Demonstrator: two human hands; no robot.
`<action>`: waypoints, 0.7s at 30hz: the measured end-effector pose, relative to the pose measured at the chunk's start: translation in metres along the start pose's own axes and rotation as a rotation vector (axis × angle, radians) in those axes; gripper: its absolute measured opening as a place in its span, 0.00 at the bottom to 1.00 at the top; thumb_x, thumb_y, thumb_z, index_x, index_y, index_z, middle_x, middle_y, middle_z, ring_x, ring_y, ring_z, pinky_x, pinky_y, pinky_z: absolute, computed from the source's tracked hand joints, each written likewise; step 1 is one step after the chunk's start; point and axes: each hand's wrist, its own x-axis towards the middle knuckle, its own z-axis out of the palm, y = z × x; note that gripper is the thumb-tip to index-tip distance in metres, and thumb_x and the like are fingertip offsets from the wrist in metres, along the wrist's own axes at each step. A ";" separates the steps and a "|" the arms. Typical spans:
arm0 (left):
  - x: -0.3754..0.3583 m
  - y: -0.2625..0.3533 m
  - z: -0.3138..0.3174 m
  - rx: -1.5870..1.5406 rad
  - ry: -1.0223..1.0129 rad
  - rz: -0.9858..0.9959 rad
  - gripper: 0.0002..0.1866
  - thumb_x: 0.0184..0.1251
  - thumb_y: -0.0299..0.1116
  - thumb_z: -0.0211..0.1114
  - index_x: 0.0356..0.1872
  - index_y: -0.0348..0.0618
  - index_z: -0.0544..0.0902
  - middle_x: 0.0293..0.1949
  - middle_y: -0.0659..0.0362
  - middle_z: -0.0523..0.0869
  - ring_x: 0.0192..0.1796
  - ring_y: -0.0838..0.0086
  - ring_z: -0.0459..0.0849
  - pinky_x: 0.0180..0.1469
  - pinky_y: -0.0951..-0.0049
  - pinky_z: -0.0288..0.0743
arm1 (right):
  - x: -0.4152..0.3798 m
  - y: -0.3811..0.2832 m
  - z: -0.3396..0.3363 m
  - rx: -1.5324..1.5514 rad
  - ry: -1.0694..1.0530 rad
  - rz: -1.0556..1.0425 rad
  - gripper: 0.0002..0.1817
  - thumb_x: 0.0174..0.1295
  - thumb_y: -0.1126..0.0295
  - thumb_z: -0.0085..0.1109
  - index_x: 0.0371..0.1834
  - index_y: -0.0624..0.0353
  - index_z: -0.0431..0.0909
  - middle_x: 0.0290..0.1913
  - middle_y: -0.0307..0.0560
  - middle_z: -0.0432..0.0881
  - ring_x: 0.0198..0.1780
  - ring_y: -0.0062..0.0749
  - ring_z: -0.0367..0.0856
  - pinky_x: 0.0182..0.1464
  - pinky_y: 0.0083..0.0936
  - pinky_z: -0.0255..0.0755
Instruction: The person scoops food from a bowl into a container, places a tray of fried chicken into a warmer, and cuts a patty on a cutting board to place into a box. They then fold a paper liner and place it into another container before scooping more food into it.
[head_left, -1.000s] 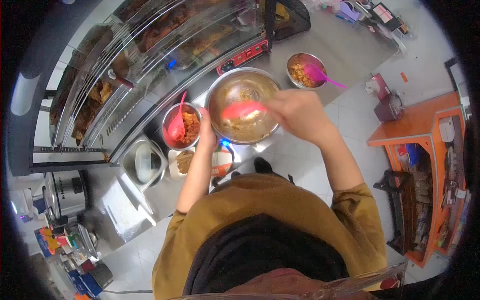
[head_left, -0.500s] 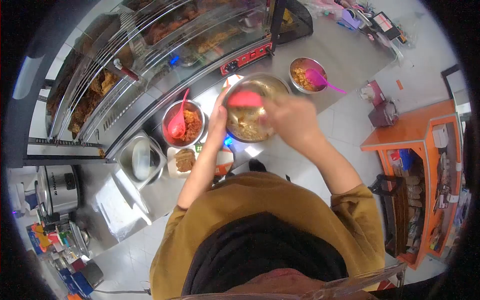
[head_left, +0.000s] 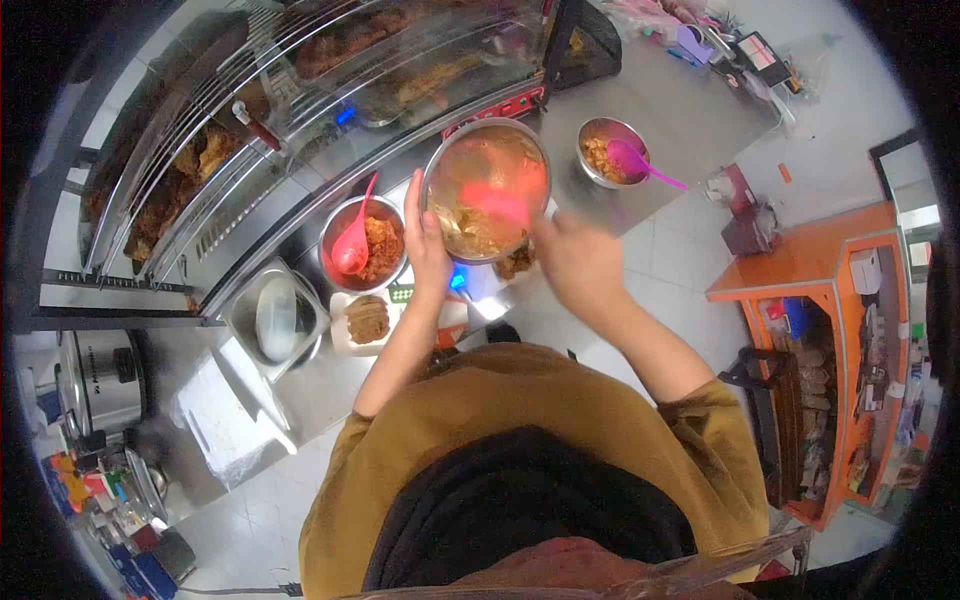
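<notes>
A steel bowl (head_left: pixel 432 170) is tilted toward me, with a pale brown food mixture at its lower side. My left hand (head_left: pixel 428 250) is closed on the bowl's left edge. Inside the bowl is a pink-red spoon (head_left: pixel 492 204), smeared by motion. My right hand (head_left: pixel 578 258) is closed around its handle at the bowl's right side. Brown food (head_left: pixel 516 263) shows below the bowl, partly hidden by it. Left of my left hand stands another steel bowl (head_left: pixel 328 262) of reddish-orange food with a red spoon (head_left: pixel 351 248) in it.
A third steel bowl (head_left: pixel 588 172) with a magenta spoon (head_left: pixel 628 158) stands to the right. A paper tray holds a brown food piece (head_left: pixel 368 320). A metal container (head_left: pixel 235 318) sits at the left. The glass food display (head_left: pixel 400 60) borders the counter's far side.
The bowl has moved slightly up and tips more toward me. My right hand has come lower, and the spoon has swept down and right inside the bowl.
</notes>
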 end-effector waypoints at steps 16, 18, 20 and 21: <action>0.000 0.004 -0.005 0.042 0.047 0.095 0.41 0.66 0.60 0.45 0.65 0.30 0.57 0.66 0.44 0.60 0.69 0.58 0.58 0.69 0.63 0.48 | -0.006 -0.009 0.006 0.027 0.014 -0.034 0.21 0.53 0.71 0.52 0.53 0.50 0.73 0.29 0.43 0.74 0.25 0.38 0.77 0.24 0.33 0.70; 0.001 0.002 -0.008 0.037 0.047 0.107 0.42 0.66 0.60 0.45 0.65 0.29 0.57 0.66 0.44 0.60 0.69 0.58 0.58 0.69 0.63 0.48 | -0.008 -0.010 0.007 0.034 -0.006 -0.028 0.20 0.53 0.70 0.52 0.52 0.49 0.73 0.28 0.42 0.74 0.25 0.38 0.77 0.24 0.33 0.70; -0.002 0.007 -0.005 0.094 0.059 0.105 0.43 0.65 0.65 0.39 0.65 0.32 0.59 0.66 0.47 0.60 0.69 0.60 0.58 0.69 0.62 0.46 | 0.000 -0.009 -0.002 0.026 0.040 0.040 0.19 0.54 0.69 0.52 0.51 0.49 0.74 0.28 0.42 0.74 0.25 0.37 0.77 0.24 0.33 0.70; -0.003 0.007 -0.004 0.068 0.064 0.109 0.43 0.65 0.64 0.41 0.65 0.31 0.59 0.66 0.46 0.60 0.69 0.60 0.58 0.69 0.63 0.47 | 0.000 -0.008 -0.001 0.018 0.025 0.024 0.18 0.54 0.69 0.52 0.50 0.49 0.74 0.28 0.42 0.74 0.25 0.37 0.77 0.24 0.33 0.70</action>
